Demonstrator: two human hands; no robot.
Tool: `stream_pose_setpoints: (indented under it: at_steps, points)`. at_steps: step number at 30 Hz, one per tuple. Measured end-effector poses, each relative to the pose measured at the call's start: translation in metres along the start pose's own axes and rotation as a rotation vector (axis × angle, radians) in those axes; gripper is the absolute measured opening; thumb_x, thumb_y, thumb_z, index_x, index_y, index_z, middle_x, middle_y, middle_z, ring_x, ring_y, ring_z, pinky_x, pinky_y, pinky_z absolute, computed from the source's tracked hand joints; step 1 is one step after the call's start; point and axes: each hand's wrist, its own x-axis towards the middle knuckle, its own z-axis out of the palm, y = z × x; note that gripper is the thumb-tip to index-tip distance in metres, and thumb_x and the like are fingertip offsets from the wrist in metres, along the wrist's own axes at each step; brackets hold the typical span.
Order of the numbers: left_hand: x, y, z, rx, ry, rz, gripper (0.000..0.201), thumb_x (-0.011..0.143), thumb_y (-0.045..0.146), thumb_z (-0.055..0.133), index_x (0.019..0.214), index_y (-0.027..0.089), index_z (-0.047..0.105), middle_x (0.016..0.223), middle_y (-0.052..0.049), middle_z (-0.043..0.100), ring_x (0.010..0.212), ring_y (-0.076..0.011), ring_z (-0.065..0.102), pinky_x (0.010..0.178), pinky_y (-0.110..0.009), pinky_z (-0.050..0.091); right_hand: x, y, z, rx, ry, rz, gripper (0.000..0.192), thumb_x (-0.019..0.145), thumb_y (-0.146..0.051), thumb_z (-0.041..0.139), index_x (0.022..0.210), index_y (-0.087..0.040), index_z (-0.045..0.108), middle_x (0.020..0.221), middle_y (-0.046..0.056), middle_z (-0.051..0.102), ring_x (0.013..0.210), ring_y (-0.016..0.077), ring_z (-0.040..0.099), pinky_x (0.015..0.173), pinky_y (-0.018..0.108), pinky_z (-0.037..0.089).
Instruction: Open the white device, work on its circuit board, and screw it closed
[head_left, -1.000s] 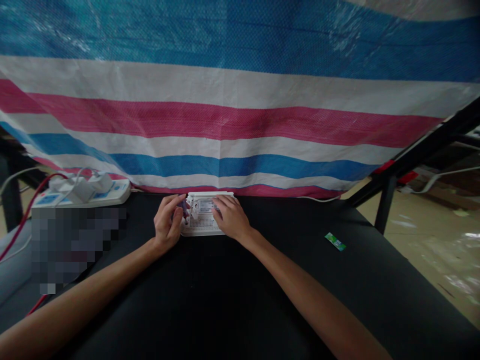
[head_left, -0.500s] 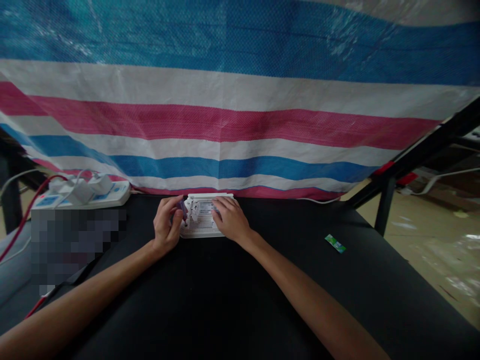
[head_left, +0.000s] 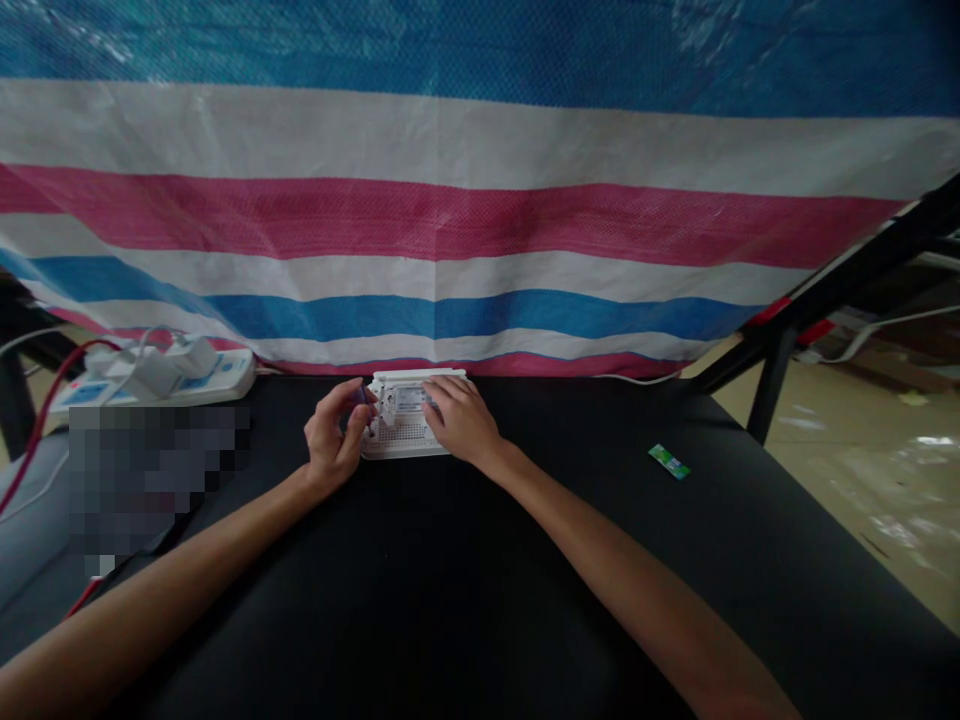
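A white breadboard (head_left: 401, 442) with small white parts on it lies at the far middle of the black table (head_left: 480, 600). My left hand (head_left: 334, 440) is at its left end, fingers pinched on a small dark purple part (head_left: 362, 396) at the board's edge. My right hand (head_left: 459, 420) rests flat on the board's right half, fingers spread over a white module (head_left: 409, 398). What lies under the right palm is hidden.
A white and blue power strip (head_left: 150, 378) with plugs and a red cable (head_left: 37, 430) sits at the far left. A small green packet (head_left: 669, 462) lies on the table's right side. A striped tarp (head_left: 480, 200) hangs behind. A black frame leg (head_left: 765, 385) stands right.
The view has tilted, so everything sits slightly higher in the frame. My left fingers have shifted a little on the purple part; my right hand stays on the board.
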Motion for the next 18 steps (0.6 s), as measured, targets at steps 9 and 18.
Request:
stream_pose_setpoints:
  at_steps: [9, 18]
  points:
    - [-0.0019, -0.0065, 0.0004, 0.041, 0.003, 0.062, 0.038, 0.092, 0.021, 0.059, 0.130, 0.023, 0.053, 0.089, -0.003, 0.064, 0.074, -0.0143, 0.064, 0.064, -0.028, 0.057, 0.0000, 0.0005, 0.0004, -0.001, 0.002, 0.001, 0.040, 0.097, -0.029, 0.045, 0.129, -0.010, 0.061, 0.134, 0.015, 0.061, 0.127, 0.0249, 0.052, 0.110, 0.042, 0.038]
    - [-0.0031, -0.0041, 0.0013, -0.051, 0.001, 0.057, 0.037, 0.097, 0.022, 0.050, 0.134, 0.022, 0.050, 0.090, -0.004, 0.065, 0.072, -0.0136, 0.063, 0.064, -0.028, 0.056, -0.0004, 0.0005, 0.0008, -0.003, 0.013, -0.003, 0.040, 0.097, -0.029, 0.045, 0.128, -0.010, 0.062, 0.134, 0.015, 0.061, 0.126, 0.0253, 0.052, 0.110, 0.042, 0.038]
